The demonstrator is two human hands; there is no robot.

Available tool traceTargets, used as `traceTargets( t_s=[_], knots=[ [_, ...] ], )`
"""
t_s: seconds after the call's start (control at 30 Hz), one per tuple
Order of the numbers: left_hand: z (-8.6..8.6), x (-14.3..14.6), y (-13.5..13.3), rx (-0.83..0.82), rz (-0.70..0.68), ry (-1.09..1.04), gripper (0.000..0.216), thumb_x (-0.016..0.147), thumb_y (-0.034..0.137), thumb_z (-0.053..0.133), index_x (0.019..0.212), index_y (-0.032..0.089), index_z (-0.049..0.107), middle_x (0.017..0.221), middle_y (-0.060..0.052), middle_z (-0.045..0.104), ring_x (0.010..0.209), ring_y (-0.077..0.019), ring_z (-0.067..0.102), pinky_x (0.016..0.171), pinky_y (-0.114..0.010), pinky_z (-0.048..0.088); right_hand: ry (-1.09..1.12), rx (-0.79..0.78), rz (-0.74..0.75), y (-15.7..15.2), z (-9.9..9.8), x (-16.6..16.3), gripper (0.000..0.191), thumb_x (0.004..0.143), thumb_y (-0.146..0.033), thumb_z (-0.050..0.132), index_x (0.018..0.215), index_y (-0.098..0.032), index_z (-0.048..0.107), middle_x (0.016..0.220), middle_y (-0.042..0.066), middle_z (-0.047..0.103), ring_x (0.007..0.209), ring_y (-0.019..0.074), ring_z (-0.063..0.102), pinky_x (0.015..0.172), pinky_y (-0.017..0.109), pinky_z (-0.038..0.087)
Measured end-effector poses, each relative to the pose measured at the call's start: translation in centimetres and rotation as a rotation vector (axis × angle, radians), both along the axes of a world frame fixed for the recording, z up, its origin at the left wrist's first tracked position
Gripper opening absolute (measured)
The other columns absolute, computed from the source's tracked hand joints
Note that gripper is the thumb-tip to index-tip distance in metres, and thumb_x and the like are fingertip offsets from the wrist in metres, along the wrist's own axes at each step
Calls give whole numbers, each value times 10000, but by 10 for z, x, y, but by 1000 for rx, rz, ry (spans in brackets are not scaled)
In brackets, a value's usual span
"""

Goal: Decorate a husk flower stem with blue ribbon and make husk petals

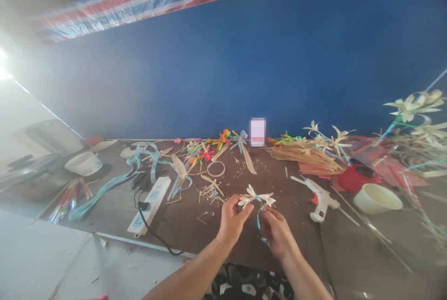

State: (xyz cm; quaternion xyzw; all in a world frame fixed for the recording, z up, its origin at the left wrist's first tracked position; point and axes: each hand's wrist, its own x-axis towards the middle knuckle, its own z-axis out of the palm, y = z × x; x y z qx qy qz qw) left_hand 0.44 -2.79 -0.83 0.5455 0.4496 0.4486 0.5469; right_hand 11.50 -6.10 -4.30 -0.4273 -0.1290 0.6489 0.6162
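— Item in hand?
— Straw flower (pixel 256 196), over the brown table (pixel 195 230), near its front edge. Left hand (pixel 232 220) fingertips pinch its petals; right hand (pixel 276 229) fingers pinch its blue ribbon (pixel 259 218).
— Adjacent?
— Glue gun (pixel 319 198), to the right.

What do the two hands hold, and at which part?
Left hand pinches the pale flower at its base; right hand holds the blue ribbon hanging under it.
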Motion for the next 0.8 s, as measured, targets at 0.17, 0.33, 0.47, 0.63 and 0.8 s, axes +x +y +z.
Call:
traceTargets(
  t_s=[0.17,0.33,0.47,0.63,0.8],
  knots=[
    [2,7,-3,66,90,-85,187,651,269,620,754,153,516,643,18,510,606,-100,480,589,-204,394,7,-56,-5,0,2,-3,262,574,-308,641,548,-189,409,383,-119,318,270,14,246,281,145,184],
    [7,9,-2,267,200,49,279,647,225,622,905,181,526,868,-34,487,738,-130,485,603,-213,402,7,-79,-5,0,-2,-3,255,585,-310,631,552,-195,405,374,-121,316,266,23,261,285,157,200],
    [16,7,4,478,196,188,240,631,192,636,867,197,593,952,-51,435,913,-185,447,786,-309,381,1,-70,10,-1,-4,-5,244,613,-311,616,559,-196,407,380,-119,310,277,26,265,293,162,207],
    [18,5,7,579,145,290,93,671,212,608,760,192,625,991,-60,423,943,-194,428,834,-349,351,-11,-94,25,-3,-2,-6,256,621,-319,600,541,-199,389,388,-118,299,278,23,242,290,162,207],
    [15,4,8,641,152,348,72,687,217,596,744,197,636,1002,-63,441,933,-193,435,808,-347,357,9,-88,32,-4,0,-7,276,615,-288,590,509,-199,352,382,-120,282,268,15,206,279,156,181]
  ],
)
